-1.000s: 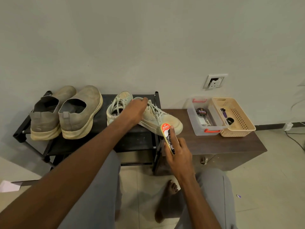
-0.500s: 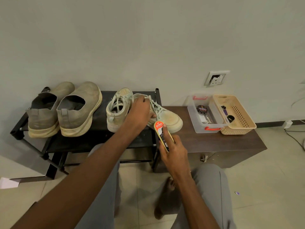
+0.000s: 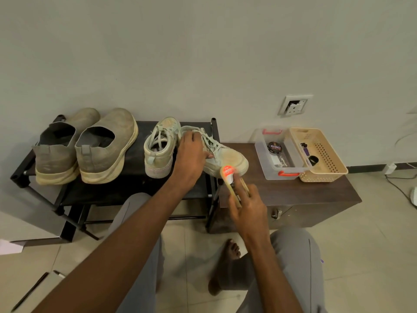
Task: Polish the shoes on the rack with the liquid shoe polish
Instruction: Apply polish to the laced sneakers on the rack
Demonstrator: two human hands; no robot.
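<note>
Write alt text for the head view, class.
A seated person's left hand grips a pale laced sneaker on a black shoe rack, while the right hand holds a liquid shoe polish bottle at its toe.

The two grey slip-on shoes point(image 3: 85, 145) are taking up the left half of the black metal shoe rack point(image 3: 133, 188), and the pale laced sneaker point(image 3: 161, 147) is standing just beside them, leaving only a bare strip along the rack's front edge. The rack's upright black post point(image 3: 213, 132) is rising at its right end. On the dark brown wooden cabinet point(image 3: 293, 195), the clear plastic box point(image 3: 274, 152) and beige perforated basket point(image 3: 320, 154) are crowding the back right, while the front is lying bare.
</note>
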